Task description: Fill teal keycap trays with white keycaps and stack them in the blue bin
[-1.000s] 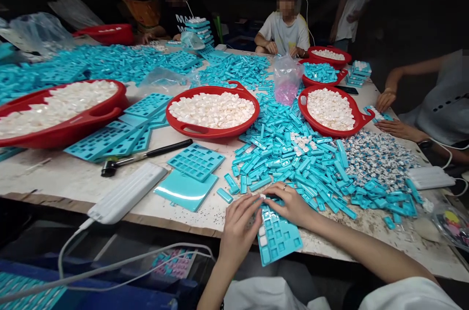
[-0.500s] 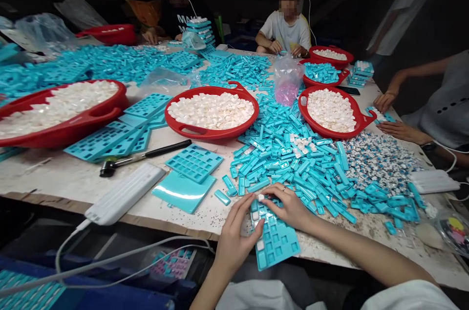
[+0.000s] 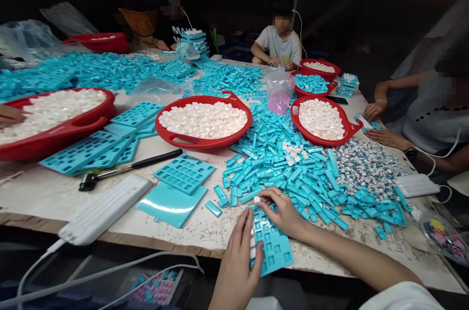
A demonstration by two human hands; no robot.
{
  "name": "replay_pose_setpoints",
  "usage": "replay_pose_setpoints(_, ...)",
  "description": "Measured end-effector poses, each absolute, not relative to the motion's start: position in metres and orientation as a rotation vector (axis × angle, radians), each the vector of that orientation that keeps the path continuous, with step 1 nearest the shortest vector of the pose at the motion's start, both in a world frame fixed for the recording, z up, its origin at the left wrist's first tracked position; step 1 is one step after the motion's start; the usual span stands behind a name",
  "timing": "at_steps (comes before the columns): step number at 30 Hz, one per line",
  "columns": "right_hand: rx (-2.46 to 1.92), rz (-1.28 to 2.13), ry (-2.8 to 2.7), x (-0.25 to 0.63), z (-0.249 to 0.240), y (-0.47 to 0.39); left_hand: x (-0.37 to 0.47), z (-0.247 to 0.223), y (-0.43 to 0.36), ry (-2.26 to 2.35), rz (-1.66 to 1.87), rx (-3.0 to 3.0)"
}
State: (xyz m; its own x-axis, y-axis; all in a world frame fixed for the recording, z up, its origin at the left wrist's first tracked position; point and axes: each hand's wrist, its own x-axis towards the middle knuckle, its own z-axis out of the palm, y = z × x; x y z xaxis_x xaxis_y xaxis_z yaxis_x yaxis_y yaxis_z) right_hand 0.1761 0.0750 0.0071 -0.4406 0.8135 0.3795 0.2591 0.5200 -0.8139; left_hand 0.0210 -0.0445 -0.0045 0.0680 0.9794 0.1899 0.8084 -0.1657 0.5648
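Observation:
A light-blue panel (image 3: 276, 251) with rows of square pockets lies at the table's front edge, partly hanging over it. My left hand (image 3: 236, 258) is closed on its left edge, fingers along the side and thumb over the face. At the panel's far left corner my right hand (image 3: 284, 212) pinches a small white keycap-like piece (image 3: 257, 199) between its fingertips. A few white pieces (image 3: 252, 247) sit in the left column, partly hidden by my left hand. Many other pockets hold nothing.
Beyond my hands lies a heap of blue strips (image 3: 282, 168). Red basins of white pieces (image 3: 203, 143) stand behind. Left are a hammer-like tool (image 3: 128, 167), a flat blue sheet (image 3: 172, 205) and a white power strip (image 3: 106, 210). Other people sit around the table; one person's hand (image 3: 9, 115) touches the left basin.
The camera view has shifted, so the table's contents sit further left. My left hand is lower along the panel's edge. Another person's hand has appeared at the left basin.

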Motion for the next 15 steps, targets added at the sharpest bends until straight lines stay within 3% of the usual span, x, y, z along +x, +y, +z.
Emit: replay_pose_setpoints(15, -0.985, 0.901, -1.702, 0.172, 0.005, 0.080, 0.017, -0.016, 0.001, 1.687, 0.957, 2.177)
